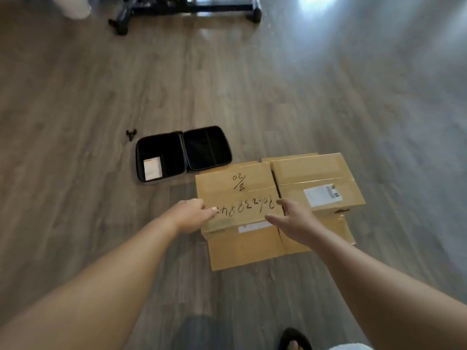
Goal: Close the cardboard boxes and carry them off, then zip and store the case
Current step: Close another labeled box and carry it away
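From the head camera, two cardboard boxes sit side by side on the wood-plank floor, touching along their inner sides. The left box [240, 195] has its top flaps folded flat, with handwritten numbers across them and a pale label on its near face. The right box [318, 183] is also closed on top and carries a white shipping label. Beyond the left box, just beside its far left corner, the black case [183, 152] lies spread open, unzipped, with a small white card [152, 168] in its left half. A small black clip-like piece [131, 134] lies on the floor near the case's far left corner.

The left hand [193, 214] rests at the near left edge of the left box's top, fingers reaching onto the flap and loosely bent; whether they pinch the edge I cannot tell. The right hand [294, 221] hovers spread over the seam between the two boxes, fingers straight, holding nothing.

The boxes look stiff and square, with dry cardboard that should not slip. Their weight cannot be read, so a lift is best judged cautiously: palms on opposite side walls or fingers under the bottom edges, since unsealed flaps would give way if pulled. The case looks semi-rigid and light; it likely handles best by folding one half over and steadying it while the zip runs.
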`<state>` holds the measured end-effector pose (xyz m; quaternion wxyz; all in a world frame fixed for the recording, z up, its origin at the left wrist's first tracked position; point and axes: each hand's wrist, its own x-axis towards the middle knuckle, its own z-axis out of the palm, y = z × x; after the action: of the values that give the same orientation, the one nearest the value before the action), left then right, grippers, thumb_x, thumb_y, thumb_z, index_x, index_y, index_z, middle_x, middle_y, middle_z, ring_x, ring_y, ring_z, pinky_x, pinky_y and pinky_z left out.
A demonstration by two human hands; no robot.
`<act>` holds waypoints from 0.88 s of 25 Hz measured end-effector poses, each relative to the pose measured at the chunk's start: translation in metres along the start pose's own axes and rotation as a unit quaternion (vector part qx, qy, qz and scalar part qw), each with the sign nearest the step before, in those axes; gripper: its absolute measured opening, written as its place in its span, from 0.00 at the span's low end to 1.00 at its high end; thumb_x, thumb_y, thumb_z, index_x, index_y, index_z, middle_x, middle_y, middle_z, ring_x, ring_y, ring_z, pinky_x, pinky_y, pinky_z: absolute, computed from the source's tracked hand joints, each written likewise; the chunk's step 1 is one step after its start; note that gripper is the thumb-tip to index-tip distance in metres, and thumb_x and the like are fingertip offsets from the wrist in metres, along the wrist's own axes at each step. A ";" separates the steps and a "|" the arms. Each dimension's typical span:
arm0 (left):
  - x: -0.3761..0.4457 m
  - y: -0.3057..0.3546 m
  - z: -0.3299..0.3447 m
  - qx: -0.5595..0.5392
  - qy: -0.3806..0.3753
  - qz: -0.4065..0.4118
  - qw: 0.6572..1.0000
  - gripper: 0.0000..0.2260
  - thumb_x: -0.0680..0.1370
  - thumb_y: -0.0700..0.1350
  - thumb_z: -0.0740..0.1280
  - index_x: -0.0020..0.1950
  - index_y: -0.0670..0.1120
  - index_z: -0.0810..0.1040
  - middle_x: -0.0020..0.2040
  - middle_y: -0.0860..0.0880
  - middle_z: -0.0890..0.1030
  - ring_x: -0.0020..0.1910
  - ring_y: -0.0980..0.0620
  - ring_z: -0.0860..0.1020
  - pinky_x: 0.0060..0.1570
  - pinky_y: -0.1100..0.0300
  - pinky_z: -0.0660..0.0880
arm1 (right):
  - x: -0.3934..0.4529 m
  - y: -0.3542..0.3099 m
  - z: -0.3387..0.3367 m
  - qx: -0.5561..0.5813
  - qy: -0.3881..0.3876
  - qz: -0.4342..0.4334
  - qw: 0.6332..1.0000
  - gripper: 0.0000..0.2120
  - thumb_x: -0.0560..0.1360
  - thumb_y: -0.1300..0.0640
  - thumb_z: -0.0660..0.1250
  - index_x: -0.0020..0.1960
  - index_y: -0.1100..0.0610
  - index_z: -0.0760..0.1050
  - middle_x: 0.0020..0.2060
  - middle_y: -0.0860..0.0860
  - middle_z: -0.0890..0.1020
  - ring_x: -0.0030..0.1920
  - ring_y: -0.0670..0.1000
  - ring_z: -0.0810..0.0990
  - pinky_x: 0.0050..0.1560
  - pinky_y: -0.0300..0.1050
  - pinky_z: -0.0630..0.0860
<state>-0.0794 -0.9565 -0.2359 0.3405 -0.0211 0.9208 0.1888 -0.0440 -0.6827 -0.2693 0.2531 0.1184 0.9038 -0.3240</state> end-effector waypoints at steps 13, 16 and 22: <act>0.180 -0.090 0.139 -0.136 0.151 -0.033 0.979 0.14 0.77 0.56 0.69 0.51 0.46 0.76 0.48 0.49 0.80 0.46 0.50 0.79 0.43 0.52 0.79 | 0.181 0.066 0.114 -0.098 0.124 0.034 0.987 0.28 0.71 0.39 0.64 0.66 0.53 0.69 0.58 0.57 0.78 0.62 0.63 0.73 0.61 0.58 0.74; 0.178 -0.096 0.142 -0.183 0.172 -0.036 0.967 0.14 0.76 0.54 0.71 0.50 0.44 0.77 0.47 0.48 0.81 0.45 0.49 0.79 0.39 0.55 0.77 | 0.177 0.069 0.116 -0.082 0.136 0.043 0.986 0.27 0.69 0.38 0.66 0.63 0.52 0.70 0.56 0.56 0.79 0.60 0.63 0.75 0.61 0.59 0.74; 0.167 -0.124 0.126 -0.102 0.240 -0.106 0.959 0.16 0.72 0.56 0.73 0.42 0.44 0.74 0.41 0.48 0.78 0.36 0.53 0.75 0.28 0.60 0.67 | 0.183 0.053 0.129 0.002 0.090 0.065 0.994 0.29 0.72 0.36 0.71 0.61 0.56 0.73 0.59 0.58 0.77 0.53 0.58 0.79 0.53 0.55 0.81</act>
<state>-0.1089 -1.0112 -0.4717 0.1231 -0.1977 0.9440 0.2339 -0.1296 -0.7169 -0.4803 0.1913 0.2061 0.9127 -0.2966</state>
